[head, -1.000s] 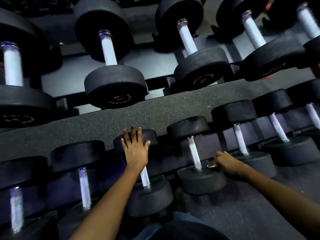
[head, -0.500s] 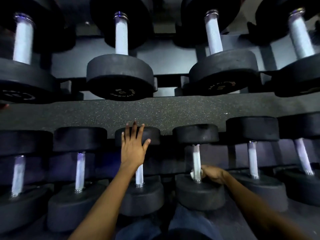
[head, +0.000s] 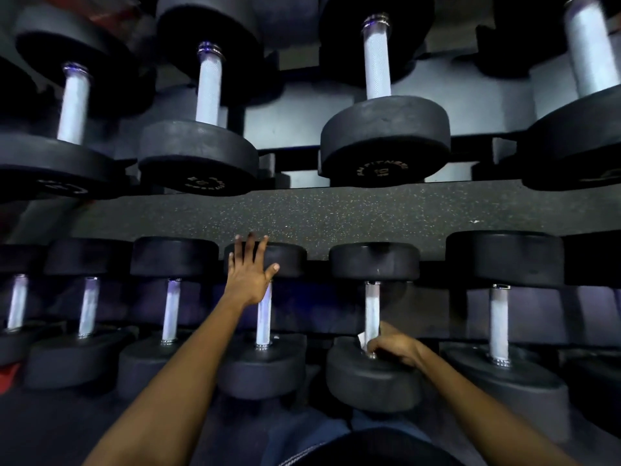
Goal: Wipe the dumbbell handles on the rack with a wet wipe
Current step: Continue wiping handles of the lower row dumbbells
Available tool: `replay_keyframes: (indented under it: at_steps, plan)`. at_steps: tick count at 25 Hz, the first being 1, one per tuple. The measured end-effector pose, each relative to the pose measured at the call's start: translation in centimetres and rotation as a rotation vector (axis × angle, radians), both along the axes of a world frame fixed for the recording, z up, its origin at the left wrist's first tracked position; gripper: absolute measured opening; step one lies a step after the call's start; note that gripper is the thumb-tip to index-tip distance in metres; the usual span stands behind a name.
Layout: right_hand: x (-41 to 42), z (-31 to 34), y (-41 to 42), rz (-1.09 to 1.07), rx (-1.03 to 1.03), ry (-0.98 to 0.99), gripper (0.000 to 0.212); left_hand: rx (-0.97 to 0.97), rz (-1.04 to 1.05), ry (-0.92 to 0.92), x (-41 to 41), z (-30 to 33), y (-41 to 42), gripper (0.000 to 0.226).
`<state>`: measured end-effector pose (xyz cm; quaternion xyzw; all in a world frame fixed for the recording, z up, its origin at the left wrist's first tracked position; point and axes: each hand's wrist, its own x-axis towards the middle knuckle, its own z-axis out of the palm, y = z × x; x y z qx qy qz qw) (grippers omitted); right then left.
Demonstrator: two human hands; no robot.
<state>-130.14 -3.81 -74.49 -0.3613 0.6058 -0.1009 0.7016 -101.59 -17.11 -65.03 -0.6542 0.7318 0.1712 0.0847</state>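
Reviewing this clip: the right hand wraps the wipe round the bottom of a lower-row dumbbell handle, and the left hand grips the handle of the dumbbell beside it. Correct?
Not quite. The left hand grips nothing: its fingers are spread and rest on the far head of the neighbouring dumbbell, as the head view shows. The right hand does hold the wet wipe round the handle bottom.

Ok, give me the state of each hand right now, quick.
Left hand: open, straight fingers resting on a dumbbell head.
Right hand: closed around the wet wipe at the bottom of a dumbbell handle.
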Motion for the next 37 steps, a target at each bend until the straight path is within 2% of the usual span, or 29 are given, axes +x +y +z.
replay_keyframes:
  at_steps: [2,6,8,10,11,13,15,18,19,21,24,26,29,30,33,34,37]
  plan:
    - [-0.7,0.4,0.5,0.008,-0.018,0.102,0.029,0.016,0.003,0.004,-0.1,0.0,0.1,0.069]
    - [-0.1,0.4,-0.2,-0.186,0.083,-0.037,0.023,0.015,-0.001,0.016,0.0,-0.3,0.1,0.069]
    - [-0.2,0.3,0.8,-0.176,0.033,0.031,0.024,0.012,0.003,0.025,0.0,-0.5,0.3,0.069]
    - [-0.8,0.6,1.4,-0.143,0.012,0.078,0.016,-0.003,-0.002,0.021,0.1,-0.5,0.1,0.069]
    - [-1.2,1.0,0.5,-0.143,0.015,0.119,0.022,-0.01,-0.004,0.022,0.1,-0.4,0.1,0.069]
    - [-1.9,1.9,-3.0,-0.267,-0.003,0.123,0.033,-0.031,-0.013,0.034,0.0,-0.5,0.1,0.069]
    - [-1.8,2.8,-5.5,-0.381,-0.154,0.178,0.034,-0.049,-0.006,0.057,0.0,-0.6,0.3,0.068]
    - [-0.4,1.8,-2.2,-0.191,-0.192,0.299,0.038,-0.074,-0.008,0.08,0.2,-0.7,0.4,0.067]
    - [0.1,1.8,-0.4,-0.085,-0.141,0.286,0.039,-0.081,-0.011,0.082,0.2,-0.7,0.5,0.067]
    - [-0.1,1.7,-0.2,-0.08,-0.048,0.282,0.038,-0.086,-0.013,0.082,0.2,-0.7,0.4,0.067]
    - [-0.4,3.2,-5.2,-0.407,-0.191,0.31,0.034,-0.086,-0.013,0.068,0.0,-0.7,0.3,0.067]
    - [-0.2,2.9,-4.2,-0.323,-0.217,0.377,0.038,-0.089,-0.005,0.075,0.0,-0.7,0.6,0.067]
    - [0.4,1.2,0.2,-0.107,-0.055,0.295,0.043,-0.091,-0.011,0.066,0.1,-0.7,0.6,0.067]
    - [0.4,1.3,-0.5,-0.104,-0.058,0.298,0.041,-0.087,-0.015,0.066,0.1,-0.7,0.5,0.067]
    - [-0.1,1.9,-5.5,-0.329,-0.29,0.422,0.036,-0.058,-0.014,0.064,0.0,-0.6,0.4,0.067]
    - [0.0,1.6,-5.4,-0.31,-0.315,0.468,0.036,-0.05,-0.012,0.065,0.1,-0.6,0.4,0.067]
    - [0.5,0.5,0.0,-0.016,-0.228,0.458,0.043,-0.046,-0.019,0.067,0.2,-0.6,0.4,0.068]
